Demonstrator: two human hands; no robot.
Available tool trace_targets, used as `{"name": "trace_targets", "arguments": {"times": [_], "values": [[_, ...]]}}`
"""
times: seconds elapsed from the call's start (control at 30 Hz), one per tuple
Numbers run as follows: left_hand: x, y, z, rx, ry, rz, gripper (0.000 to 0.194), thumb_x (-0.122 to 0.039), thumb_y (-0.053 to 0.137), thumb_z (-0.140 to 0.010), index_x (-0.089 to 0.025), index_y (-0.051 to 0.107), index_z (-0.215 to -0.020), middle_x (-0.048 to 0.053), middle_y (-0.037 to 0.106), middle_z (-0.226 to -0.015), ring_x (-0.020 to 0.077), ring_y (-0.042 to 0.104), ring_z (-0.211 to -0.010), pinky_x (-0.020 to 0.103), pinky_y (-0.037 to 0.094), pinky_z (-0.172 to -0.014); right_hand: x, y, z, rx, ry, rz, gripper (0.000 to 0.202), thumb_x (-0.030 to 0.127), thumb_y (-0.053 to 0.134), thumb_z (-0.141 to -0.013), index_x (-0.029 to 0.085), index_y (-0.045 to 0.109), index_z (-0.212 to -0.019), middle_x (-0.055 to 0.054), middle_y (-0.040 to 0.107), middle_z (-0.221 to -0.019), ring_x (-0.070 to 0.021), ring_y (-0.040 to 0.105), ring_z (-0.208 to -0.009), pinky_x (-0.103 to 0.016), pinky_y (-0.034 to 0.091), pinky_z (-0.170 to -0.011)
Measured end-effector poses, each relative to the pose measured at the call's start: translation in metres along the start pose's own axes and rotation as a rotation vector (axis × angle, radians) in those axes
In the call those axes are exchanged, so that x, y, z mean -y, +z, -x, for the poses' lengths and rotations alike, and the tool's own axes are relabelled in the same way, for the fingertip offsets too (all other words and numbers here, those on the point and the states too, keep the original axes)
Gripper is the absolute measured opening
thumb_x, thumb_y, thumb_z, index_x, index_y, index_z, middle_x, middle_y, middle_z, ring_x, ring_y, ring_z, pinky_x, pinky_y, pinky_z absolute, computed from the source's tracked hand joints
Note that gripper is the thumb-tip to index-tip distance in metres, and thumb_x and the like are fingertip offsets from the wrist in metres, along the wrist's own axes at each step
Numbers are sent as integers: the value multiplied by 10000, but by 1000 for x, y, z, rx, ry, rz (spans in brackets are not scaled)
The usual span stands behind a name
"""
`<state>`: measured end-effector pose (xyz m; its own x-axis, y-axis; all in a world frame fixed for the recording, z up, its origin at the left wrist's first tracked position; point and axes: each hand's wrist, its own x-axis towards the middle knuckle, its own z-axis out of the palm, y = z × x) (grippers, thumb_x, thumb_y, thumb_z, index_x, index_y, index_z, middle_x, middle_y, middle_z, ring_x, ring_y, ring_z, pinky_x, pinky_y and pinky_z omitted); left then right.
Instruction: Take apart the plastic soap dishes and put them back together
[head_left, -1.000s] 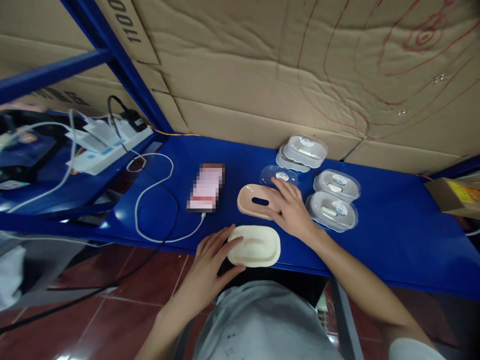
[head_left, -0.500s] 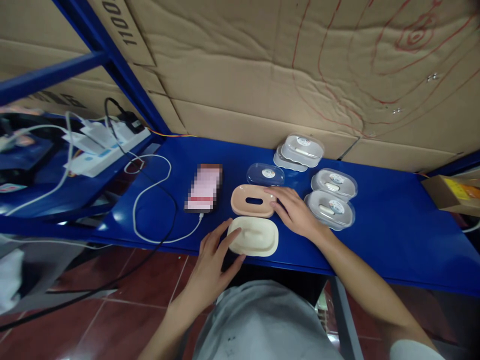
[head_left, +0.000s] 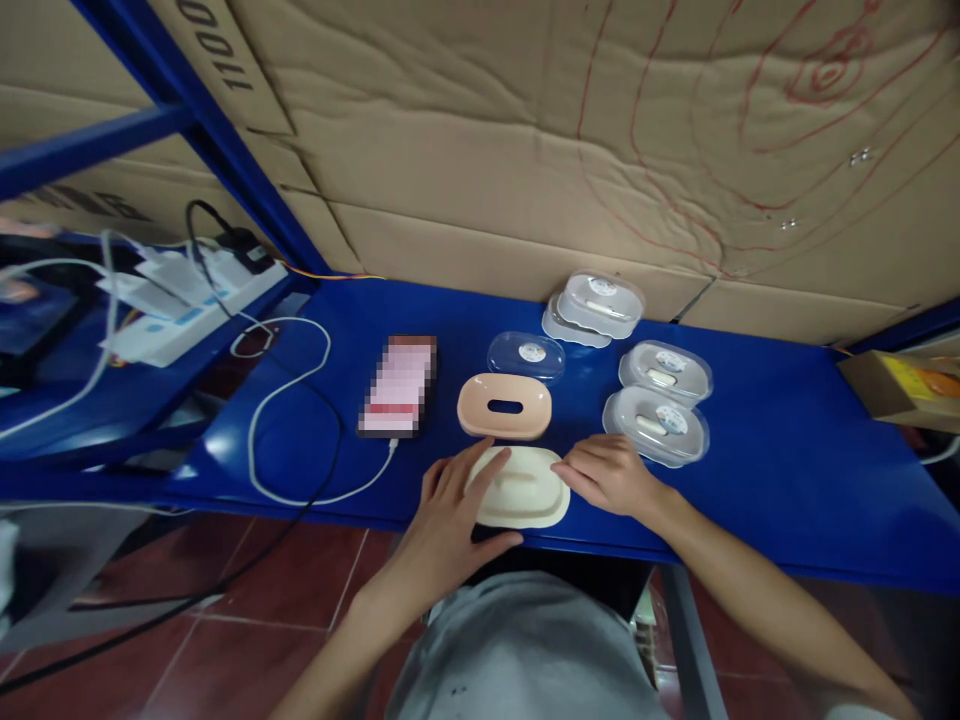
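Note:
At the front edge of the blue shelf lies a cream oval soap dish tray (head_left: 521, 500) with a raised ridge along its middle. My left hand (head_left: 461, 500) reaches over its left end with fingers spread, the thumb along the near side. My right hand (head_left: 611, 475) is closed, its thumb and forefinger pinching the tray's right edge. Just beyond sits a peach soap dish (head_left: 472, 405) with a slot in its floor, touched by neither hand. Behind that rests a clear lid (head_left: 510, 355) with a round sticker.
Several lidded grey soap dishes (head_left: 656, 425) stand at the right and back. A phone (head_left: 397, 390) lies left, joined to a white cable (head_left: 255, 440). Farther left is a power strip (head_left: 180, 315). A cardboard wall (head_left: 450, 130) closes the back; a small box (head_left: 892, 390) sits far right.
My right hand has left the peach dish and come down to the cream tray's right edge, its fingers now closed. The left hand and the tray have shifted slightly right.

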<state>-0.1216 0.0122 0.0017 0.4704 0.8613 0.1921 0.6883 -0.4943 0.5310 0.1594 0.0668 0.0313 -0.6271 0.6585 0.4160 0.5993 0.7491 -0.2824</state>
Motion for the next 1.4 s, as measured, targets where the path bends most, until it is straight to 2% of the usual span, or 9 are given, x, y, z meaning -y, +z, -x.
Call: {"name": "trace_targets", "arguments": {"times": [0.07,0.17,0.23,0.33,0.53,0.8,0.97,1.13,1.4], "values": [[0,0,-1,8,-38,32,1010,-367,827,-879,-366,201,-1671,159,405,-1677,424,440,-1498,627,366,-1180,0,0,0,-39,49,-34,403,346,480,-1114,241,718,-806,-22,712,-686,-164,644,-595,-326,472,-591],[0,-1,-1,22,-91,68,1068,-329,846,-847,-390,173,-1673,143,414,-1664,433,444,-1487,629,389,-1170,0,1,-6,-99,131,-91,241,304,522,-1097,231,738,-1176,-84,803,-1069,-227,745,-979,-366,579,-844],[1,-2,-1,29,-115,88,1041,-323,830,-861,-393,175,-1668,143,438,-1637,432,446,-1482,636,396,-1167,-2,3,-10,-58,135,-83,321,317,544,-1092,238,657,-1382,-109,736,-1355,-276,669,-1268,-452,537,-1043],[2,-5,1,8,-162,159,948,-330,814,-880,-401,244,-1634,130,465,-1605,425,443,-1485,654,388,-1179,-4,11,-16,52,109,-56,411,363,553,-1095,278,580,-1496,-87,641,-1522,-300,553,-1432,-531,441,-1162],[0,-5,4,-225,-358,790,945,-430,925,-753,-375,383,-1526,108,488,-1570,359,538,-1434,549,501,-1143,-8,20,-20,-38,191,-34,304,383,607,-1070,276,730,-1327,-94,763,-1250,-305,644,-1229,-510,488,-1043],[-22,1,-12,-440,-662,1489,1102,-203,975,-655,-413,410,-1577,48,663,-1475,264,655,-1322,358,545,-1078,1,9,-17,-312,284,-421,226,292,572,-1087,259,750,-1223,-79,712,-1102,-220,709,-1024,-391,592,-871],[-26,-2,-29,-581,-691,1707,909,-81,887,-696,-370,555,-1492,11,724,-1397,211,663,-1318,300,530,-1097,16,9,-12,-221,61,-329,234,291,624,-1067,271,732,-1274,-76,749,-1114,-227,717,-1068,-432,569,-958],[-32,0,-36,-552,-660,1977,482,-238,759,-836,-224,704,-1314,97,763,-1327,322,658,-1333,468,573,-1081,22,17,-10,-156,-88,-200,240,283,603,-1085,231,700,-1298,-79,783,-1134,-200,730,-1089,-415,516,-993],[-25,9,-43,-514,-669,1933,387,-215,764,-929,-206,703,-1311,89,780,-1308,290,687,-1298,473,554,-1112,21,14,-18,18,-141,-153,257,302,542,-1111,208,687,-1302,-76,785,-1221,-195,710,-1186,-400,475,-1055]]}}
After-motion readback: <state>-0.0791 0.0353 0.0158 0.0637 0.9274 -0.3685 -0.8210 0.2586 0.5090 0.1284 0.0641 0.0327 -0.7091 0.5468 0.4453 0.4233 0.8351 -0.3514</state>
